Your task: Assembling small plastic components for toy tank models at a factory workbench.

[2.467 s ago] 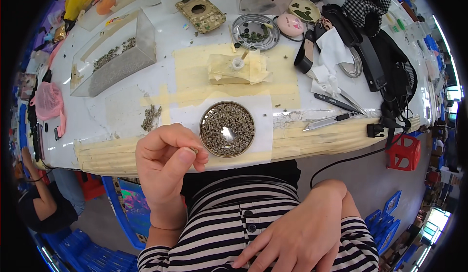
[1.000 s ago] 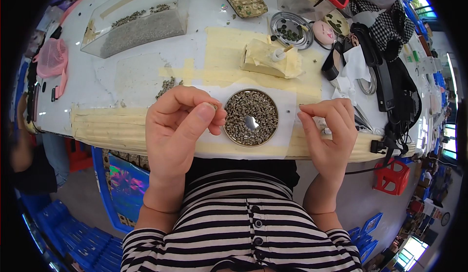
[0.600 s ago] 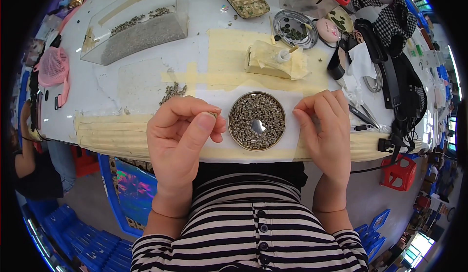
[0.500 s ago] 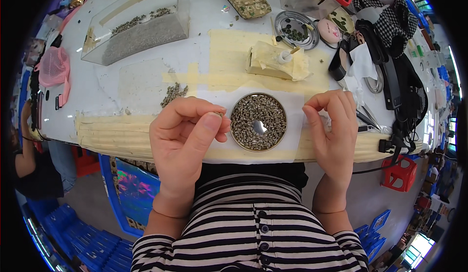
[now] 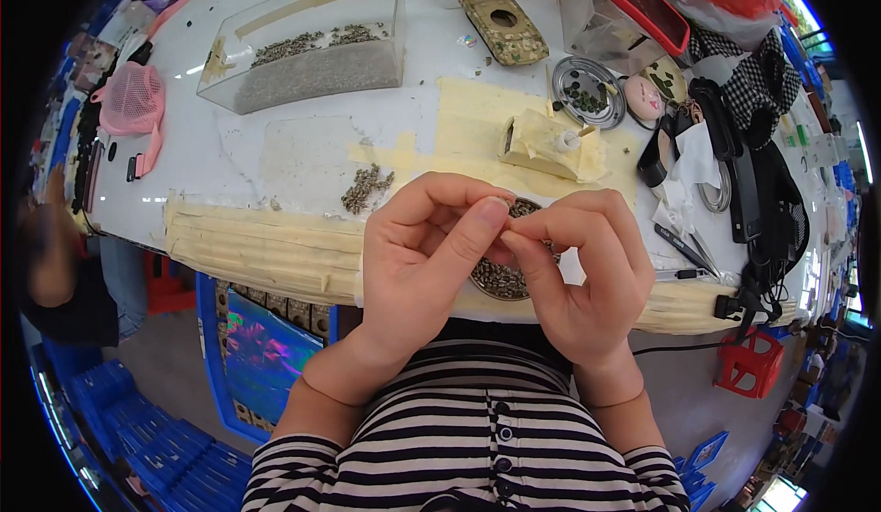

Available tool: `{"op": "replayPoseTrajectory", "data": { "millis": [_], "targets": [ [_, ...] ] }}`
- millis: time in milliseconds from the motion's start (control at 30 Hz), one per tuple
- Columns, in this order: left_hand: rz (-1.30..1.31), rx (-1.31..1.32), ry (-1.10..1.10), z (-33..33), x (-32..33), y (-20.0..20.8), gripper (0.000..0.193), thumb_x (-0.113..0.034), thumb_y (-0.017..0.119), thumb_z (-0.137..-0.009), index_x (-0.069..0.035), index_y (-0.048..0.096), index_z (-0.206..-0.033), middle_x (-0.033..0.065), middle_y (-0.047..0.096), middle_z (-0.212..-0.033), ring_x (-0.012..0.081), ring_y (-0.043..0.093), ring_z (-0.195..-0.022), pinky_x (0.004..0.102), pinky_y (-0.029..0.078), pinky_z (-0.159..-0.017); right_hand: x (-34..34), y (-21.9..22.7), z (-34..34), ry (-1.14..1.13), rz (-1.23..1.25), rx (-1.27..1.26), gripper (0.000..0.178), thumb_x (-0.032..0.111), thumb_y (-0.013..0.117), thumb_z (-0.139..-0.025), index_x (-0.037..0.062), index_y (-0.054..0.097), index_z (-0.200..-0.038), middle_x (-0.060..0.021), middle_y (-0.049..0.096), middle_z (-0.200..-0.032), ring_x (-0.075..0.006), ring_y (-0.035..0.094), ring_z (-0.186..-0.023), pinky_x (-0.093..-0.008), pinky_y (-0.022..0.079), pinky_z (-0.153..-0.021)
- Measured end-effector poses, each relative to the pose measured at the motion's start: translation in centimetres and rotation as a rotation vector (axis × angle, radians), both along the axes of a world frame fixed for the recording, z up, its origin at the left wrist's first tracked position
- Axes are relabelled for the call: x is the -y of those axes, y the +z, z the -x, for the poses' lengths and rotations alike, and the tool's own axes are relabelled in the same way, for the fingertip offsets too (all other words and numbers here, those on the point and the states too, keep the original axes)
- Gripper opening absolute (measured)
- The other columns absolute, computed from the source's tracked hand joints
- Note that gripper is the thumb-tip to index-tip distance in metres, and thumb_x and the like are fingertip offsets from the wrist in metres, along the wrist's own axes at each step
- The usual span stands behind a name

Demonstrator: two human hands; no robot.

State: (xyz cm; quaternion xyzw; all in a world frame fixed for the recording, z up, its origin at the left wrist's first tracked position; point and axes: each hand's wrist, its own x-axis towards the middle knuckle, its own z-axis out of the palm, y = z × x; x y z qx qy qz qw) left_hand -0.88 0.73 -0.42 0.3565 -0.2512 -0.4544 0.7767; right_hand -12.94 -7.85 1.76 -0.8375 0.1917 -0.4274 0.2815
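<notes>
My left hand [image 5: 418, 260] and my right hand [image 5: 587, 269] meet above a round dish [image 5: 503, 296] full of small metallic pieces [image 5: 500, 278]. Thumb and forefinger are pinched on each hand, and the fingertips touch or nearly touch. Whatever is between them is too small or hidden to name. My hands cover much of the dish. To the left of my left hand lies a loose pile of similar small pieces [image 5: 367, 188] on the white table [image 5: 220, 168].
Behind my hands stands a tape-wrapped block [image 5: 551, 145]. Farther back are a clear bin of small pieces [image 5: 312, 81], a camouflage toy tank hull [image 5: 505, 26] and a round tray of dark green parts [image 5: 587, 93]. Tweezers [image 5: 705, 253] lie right. A person's arm [image 5: 53, 246] shows far left.
My hands have come together over the dish, where before they were apart on either side of it. The whole view has shifted, so the table's things appear farther right.
</notes>
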Motion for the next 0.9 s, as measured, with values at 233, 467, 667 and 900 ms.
{"op": "replayPoseTrajectory", "data": {
  "millis": [233,467,667,900],
  "targets": [
    [-0.023,0.058,-0.053,-0.6,-0.1,-0.3,0.012,-0.005,0.062,-0.095,0.003,0.064,-0.104,0.0078,0.069,-0.09,0.009,0.062,-0.074,0.0213,0.051,-0.067,0.5,-0.3,0.1,0.091,-0.087,0.043,0.021,0.004,0.083,-0.072,0.0024,0.067,-0.084,-0.0059,0.062,-0.075,-0.0132,0.058,-0.061,-0.0238,0.046,-0.052],
    [-0.114,0.102,-0.093,-0.7,-0.3,0.1,0.01,-0.006,0.063,-0.094,0.002,0.065,-0.099,0.0067,0.067,-0.087,0.0095,0.059,-0.071,0.0219,0.047,-0.063,0.5,-0.4,0.6,0.122,-0.136,0.013,0.022,0.006,0.084,-0.072,0.0025,0.066,-0.083,-0.0057,0.063,-0.076,-0.0122,0.059,-0.061,-0.0234,0.047,-0.052],
    [-0.07,0.083,0.001,-0.7,-0.3,-0.3,0.012,-0.004,0.064,-0.094,0.004,0.065,-0.104,0.0063,0.069,-0.089,0.006,0.063,-0.074,0.0186,0.052,-0.066,0.0,-0.7,0.2,0.028,0.078,0.048,0.022,0.0,0.081,-0.071,0.003,0.069,-0.089,-0.0074,0.067,-0.078,-0.017,0.064,-0.063,-0.0268,0.05,-0.053],
    [-0.026,0.195,0.06,-0.2,-0.3,-0.1,0.011,0.001,0.063,-0.093,0.005,0.064,-0.103,0.0076,0.069,-0.09,0.008,0.066,-0.082,0.0209,0.056,-0.073,0.1,-1.1,0.1,0.005,0.162,0.041,0.022,-0.002,0.078,-0.069,0.0034,0.07,-0.089,-0.0072,0.067,-0.077,-0.0185,0.063,-0.062,-0.0279,0.05,-0.052]
  ]
}}
